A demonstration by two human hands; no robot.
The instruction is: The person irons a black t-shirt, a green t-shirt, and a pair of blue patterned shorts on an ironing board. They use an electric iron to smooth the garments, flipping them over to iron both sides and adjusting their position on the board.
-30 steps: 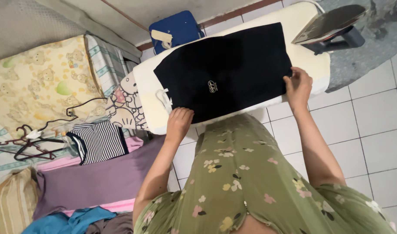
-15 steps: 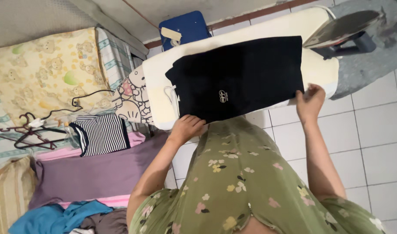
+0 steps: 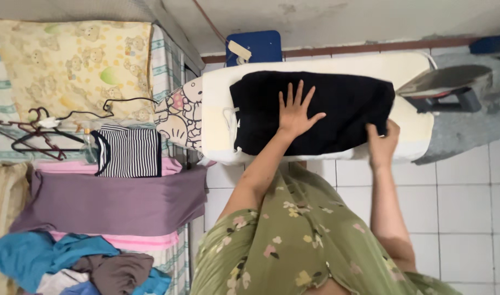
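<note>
A black garment [image 3: 337, 112] lies spread on a cream ironing board [image 3: 217, 123]. My left hand [image 3: 297, 111] rests flat on the middle of the garment, fingers spread. My right hand [image 3: 382, 143] pinches the garment's near right corner at the board's front edge. A white drawstring [image 3: 230, 117] sticks out at the garment's left end. An iron [image 3: 445, 87] stands on the board's right end, close beyond my right hand.
A bed at the left carries a folded striped top [image 3: 127, 158], a purple cloth [image 3: 110, 199], pink cloth, a heap of blue and grey clothes [image 3: 78, 267] and hangers [image 3: 34, 136]. A blue box [image 3: 255, 48] stands behind the board. White floor tiles [image 3: 468, 213] lie to the right.
My left hand moved from the garment's near left edge onto its middle and spread flat. My right hand kept hold of the right corner. The camera view shifted.
</note>
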